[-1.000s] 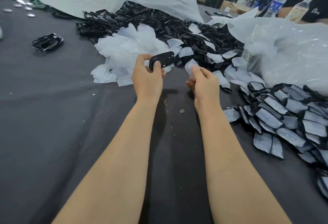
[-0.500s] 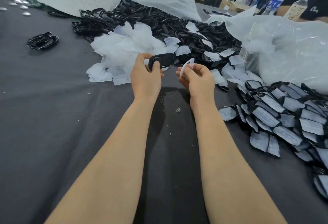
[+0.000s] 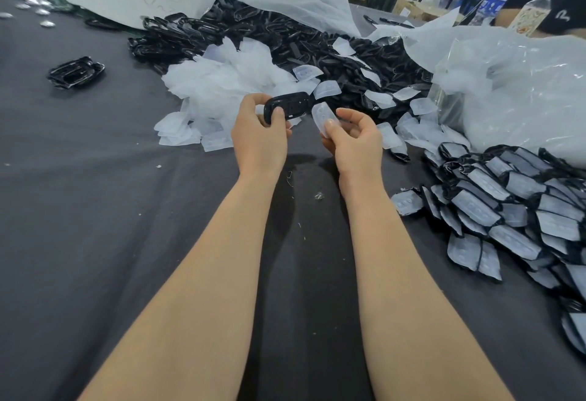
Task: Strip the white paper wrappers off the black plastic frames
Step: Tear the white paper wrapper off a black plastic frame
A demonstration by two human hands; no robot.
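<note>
While gripping the bare black frame (image 3: 290, 105) in the left hand (image 3: 258, 135), just above the table (image 3: 95, 210), pinches the peeled white wrapper (image 3: 321, 115) in the right hand (image 3: 356, 145) — held apart, probably for dropping onto the wrapper heap (image 3: 222, 92) and the frame heap (image 3: 285, 35) ahead. Cannot see the frame's left end — covered by that hand

Left hand (image 3: 258, 138) grips a black frame (image 3: 287, 106); right hand (image 3: 355, 143) pinches a wrapper (image 3: 322, 115).

Grey table (image 3: 95, 210): frame heap (image 3: 285, 32), wrapper pile (image 3: 228, 83), wrapped frames (image 3: 507, 204) rt
</note>
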